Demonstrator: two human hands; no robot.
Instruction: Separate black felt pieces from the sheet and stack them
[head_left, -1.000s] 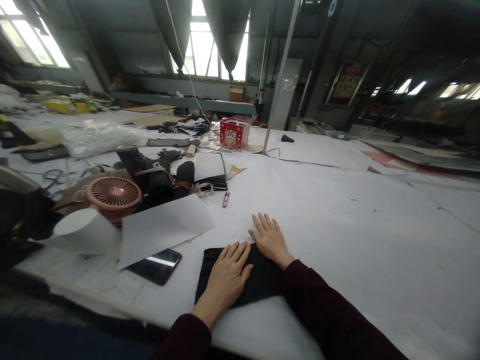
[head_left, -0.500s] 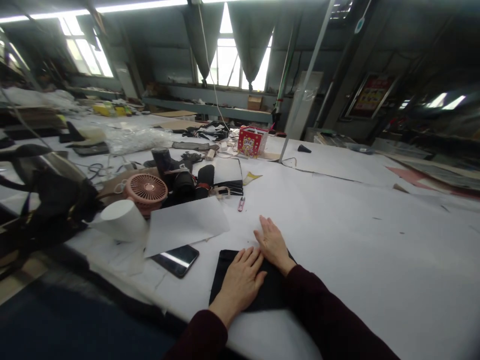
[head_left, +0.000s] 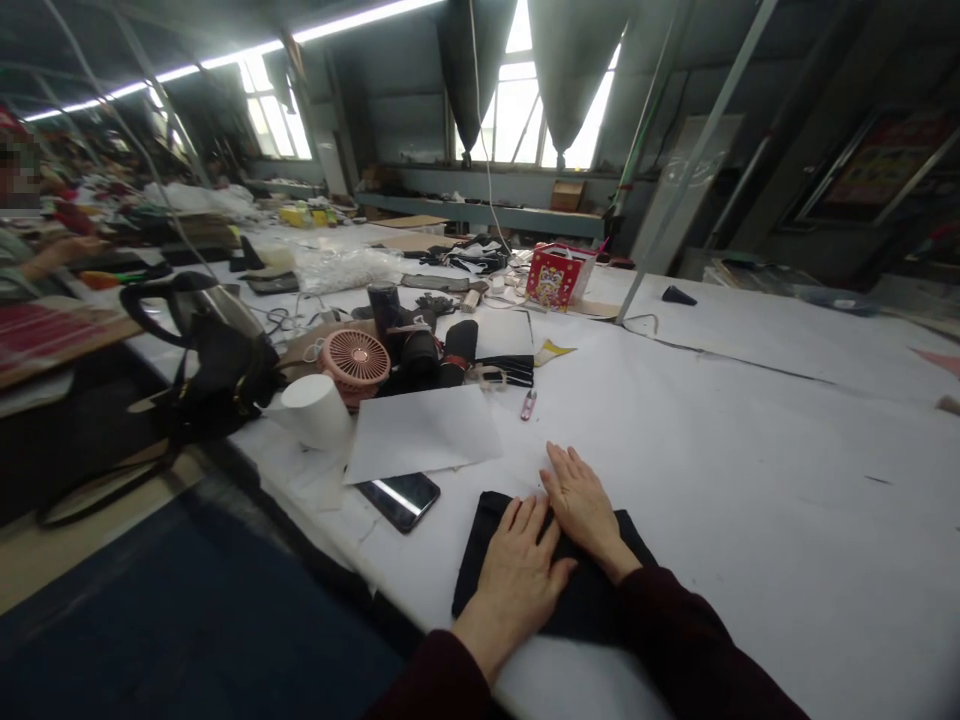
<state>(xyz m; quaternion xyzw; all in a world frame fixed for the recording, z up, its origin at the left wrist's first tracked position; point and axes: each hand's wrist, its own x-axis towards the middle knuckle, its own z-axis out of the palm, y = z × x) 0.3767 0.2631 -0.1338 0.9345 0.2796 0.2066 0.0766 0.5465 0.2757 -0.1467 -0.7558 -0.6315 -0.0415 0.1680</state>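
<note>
A piece of black fabric (head_left: 469,570) lies flat on the white tabletop (head_left: 750,510) near the front edge. My left hand (head_left: 521,565) rests flat on it, palm down, fingers stretched out. Right beside it, my right hand (head_left: 585,505) also lies palm down across the fabric's far edge, its fingertips reaching past onto the table. The two hands touch or nearly touch at the fingers. Both are open and grip nothing. Much of the fabric is hidden under my hands and the right sleeve. Pink thread snips (head_left: 529,405) lie beyond my hands.
To the left are a phone (head_left: 405,498) partly under a white sheet (head_left: 424,435), a white cone-like roll (head_left: 315,412), a pink fan (head_left: 355,360) and a black bag (head_left: 225,370). A red box (head_left: 559,275) stands farther back by a pole (head_left: 694,165). Another person's hand (head_left: 67,255) shows far left.
The view has swung left, so everything sits farther right, and another person has come into view at far left. Both hands stay flat on the black fabric, with little visible shift.
</note>
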